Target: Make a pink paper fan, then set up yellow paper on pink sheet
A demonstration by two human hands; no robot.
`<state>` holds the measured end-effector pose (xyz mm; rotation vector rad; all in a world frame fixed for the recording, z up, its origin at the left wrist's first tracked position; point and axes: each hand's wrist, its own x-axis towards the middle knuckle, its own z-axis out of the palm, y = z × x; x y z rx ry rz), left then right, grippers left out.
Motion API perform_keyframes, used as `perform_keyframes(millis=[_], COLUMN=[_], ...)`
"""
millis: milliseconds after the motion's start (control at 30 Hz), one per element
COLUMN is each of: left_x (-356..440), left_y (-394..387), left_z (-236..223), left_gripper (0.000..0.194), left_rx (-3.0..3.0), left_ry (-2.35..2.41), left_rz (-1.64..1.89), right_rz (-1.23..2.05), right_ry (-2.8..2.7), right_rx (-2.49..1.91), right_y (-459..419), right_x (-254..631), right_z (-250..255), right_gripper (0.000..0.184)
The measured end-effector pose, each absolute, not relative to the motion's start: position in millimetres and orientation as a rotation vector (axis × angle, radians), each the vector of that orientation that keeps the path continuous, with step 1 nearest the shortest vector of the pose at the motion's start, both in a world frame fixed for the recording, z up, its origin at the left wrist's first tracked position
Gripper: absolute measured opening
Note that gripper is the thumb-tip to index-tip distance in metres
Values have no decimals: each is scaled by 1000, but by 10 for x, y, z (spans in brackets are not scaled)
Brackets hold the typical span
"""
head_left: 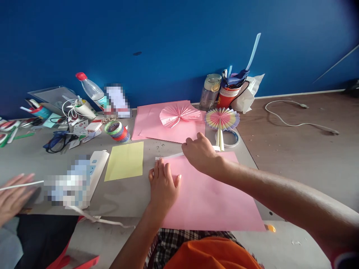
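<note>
A large sheet of pink paper [207, 201] lies in front of me, overhanging the near table edge, with a narrow white strip [175, 154] along its far edge. Flat over its far left corner rests my left hand [163, 183], fingers stretched out onto the strip's end. My right hand [200, 151] is curled closed over the same far edge, farther right. Its fingertips are hidden, so I cannot tell what is in them. Just beyond it are a tape roll [238, 141] and a pleated multicoloured paper fan [222, 119] with a pale yellow folded handle.
A pink pleated fan [179, 113] lies on more pink sheets [143, 125]. Left of these are yellow paper [125, 160], stacked tape rolls [117, 131] and a bottle [92, 91]. Another person's hand [17, 196] is far left. A red cup [227, 98] and cable [291, 124] are right.
</note>
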<state>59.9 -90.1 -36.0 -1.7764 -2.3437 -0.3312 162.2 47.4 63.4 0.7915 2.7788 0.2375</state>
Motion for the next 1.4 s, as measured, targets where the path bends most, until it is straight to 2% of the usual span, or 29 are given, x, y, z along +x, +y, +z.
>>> perform_keyframes(millis=[133, 400, 900, 1400], left_x=[596, 620, 543, 561], left_y=[-892, -856, -905, -898], left_z=[-366, -300, -315, -324], left_gripper=[58, 68, 66, 66], left_rx=[-1753, -1760, -1676, -1651], left_ry=[-2356, -2419, -2488, -2485], left_rz=[-372, -264, -140, -169], right_rz=[227, 222, 246, 276], right_ry=[2749, 2745, 2808, 2817], right_rx=[788, 782, 749, 748], right_y=[478, 472, 445, 435], right_x=[1624, 1626, 1499, 1524], right_z=[621, 580, 569, 582], right_gripper=[20, 21, 20, 17])
